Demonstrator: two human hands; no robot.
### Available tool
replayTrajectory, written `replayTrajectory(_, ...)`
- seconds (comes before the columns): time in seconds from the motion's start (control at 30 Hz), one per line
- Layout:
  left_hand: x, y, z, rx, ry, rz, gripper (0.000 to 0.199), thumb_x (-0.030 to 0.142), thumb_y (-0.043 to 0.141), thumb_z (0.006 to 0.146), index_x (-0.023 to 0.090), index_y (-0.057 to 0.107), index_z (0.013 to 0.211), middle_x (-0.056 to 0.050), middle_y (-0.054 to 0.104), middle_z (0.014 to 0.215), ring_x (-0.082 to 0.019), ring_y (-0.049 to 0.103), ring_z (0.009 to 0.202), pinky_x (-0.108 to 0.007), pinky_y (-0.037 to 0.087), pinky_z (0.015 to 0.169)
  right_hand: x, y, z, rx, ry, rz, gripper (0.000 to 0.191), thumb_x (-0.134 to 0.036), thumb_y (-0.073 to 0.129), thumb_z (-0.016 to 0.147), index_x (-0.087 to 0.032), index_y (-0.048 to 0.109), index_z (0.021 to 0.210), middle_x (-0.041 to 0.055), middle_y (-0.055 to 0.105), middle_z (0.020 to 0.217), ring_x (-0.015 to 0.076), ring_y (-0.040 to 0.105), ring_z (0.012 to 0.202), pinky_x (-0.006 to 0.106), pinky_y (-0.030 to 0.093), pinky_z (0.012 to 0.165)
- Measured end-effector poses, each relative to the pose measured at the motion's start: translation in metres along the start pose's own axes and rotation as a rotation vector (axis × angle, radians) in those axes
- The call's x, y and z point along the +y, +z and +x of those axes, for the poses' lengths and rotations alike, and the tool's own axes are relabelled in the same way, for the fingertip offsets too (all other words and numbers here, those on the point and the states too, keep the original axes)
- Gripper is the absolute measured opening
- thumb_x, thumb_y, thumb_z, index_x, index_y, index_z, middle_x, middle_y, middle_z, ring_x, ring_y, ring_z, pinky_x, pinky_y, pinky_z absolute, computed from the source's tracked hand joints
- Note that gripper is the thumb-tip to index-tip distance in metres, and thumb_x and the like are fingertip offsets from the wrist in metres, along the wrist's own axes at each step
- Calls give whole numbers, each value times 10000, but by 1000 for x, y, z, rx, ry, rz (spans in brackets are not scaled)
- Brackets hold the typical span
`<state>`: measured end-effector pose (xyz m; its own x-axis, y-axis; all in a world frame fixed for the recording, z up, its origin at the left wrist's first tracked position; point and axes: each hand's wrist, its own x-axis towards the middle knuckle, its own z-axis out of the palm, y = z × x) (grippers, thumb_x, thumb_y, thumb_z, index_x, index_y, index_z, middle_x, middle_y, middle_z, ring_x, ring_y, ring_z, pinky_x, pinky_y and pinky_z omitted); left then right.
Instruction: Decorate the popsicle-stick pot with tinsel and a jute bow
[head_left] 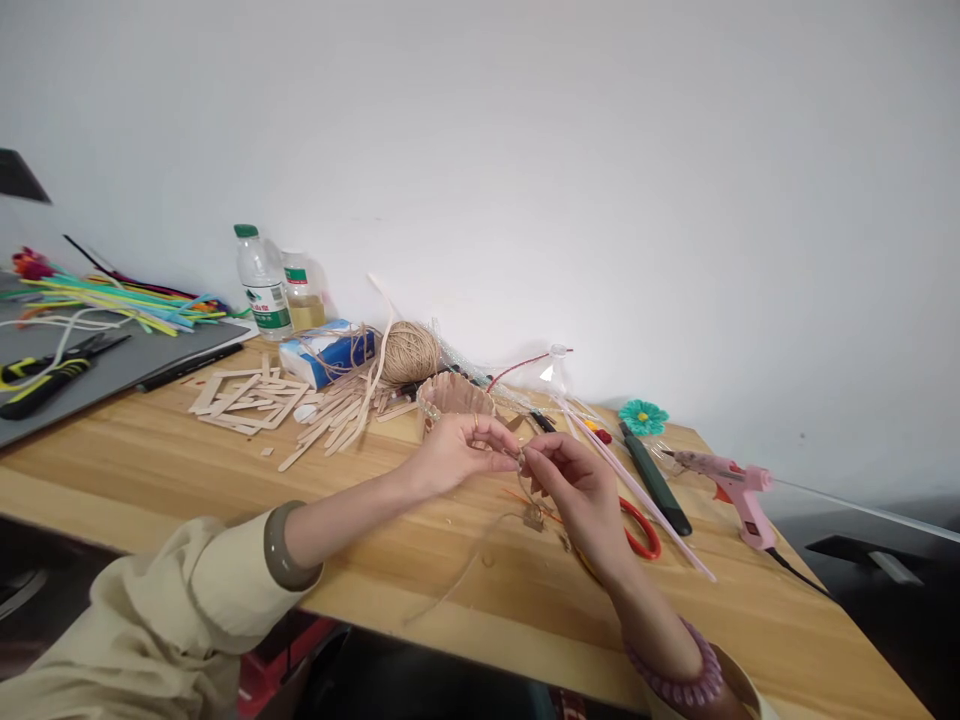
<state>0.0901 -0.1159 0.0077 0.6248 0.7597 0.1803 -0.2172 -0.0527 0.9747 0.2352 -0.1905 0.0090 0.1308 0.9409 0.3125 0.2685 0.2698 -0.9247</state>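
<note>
Cord, thin, pale tan, loosely trailing

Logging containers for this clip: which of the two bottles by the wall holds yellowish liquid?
The shorter bottle on the right, behind the blue-and-white pack; the green-capped bottle on its left shows none.

A mat lies at the tabletop's left end, pliers and pipe cleaners on it. Right of these, by the back edge, stand a bottle and a jar; before them sits a tissue pack, a twine ball to its right. Craft sticks spread in front, left of a basket. A flower lies near the back right corner, a glue gun by the right edge.
</note>
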Motion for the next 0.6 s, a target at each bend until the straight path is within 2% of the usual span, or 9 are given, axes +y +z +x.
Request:
replayTrajectory(0.3,1,3,-3,70,15,69,158,200,750,577,136,658,688,-13,666,685,-131,600,663,-254,462,674,0,2,2,3,27,33,212,-385,604,789,-177,589,749,-19,556,625,92,471,543,215,380,503)
replayTrajectory(0.6,0,3,-3,62,73,48,146,187,724,606,139,612,687,-8,644,689,-134,603,671,-270,474,681,-1,2,3,-45,126,144,202,-365,580,800,-178,579,723,-16,570,625,93,481,540,219,384,518)
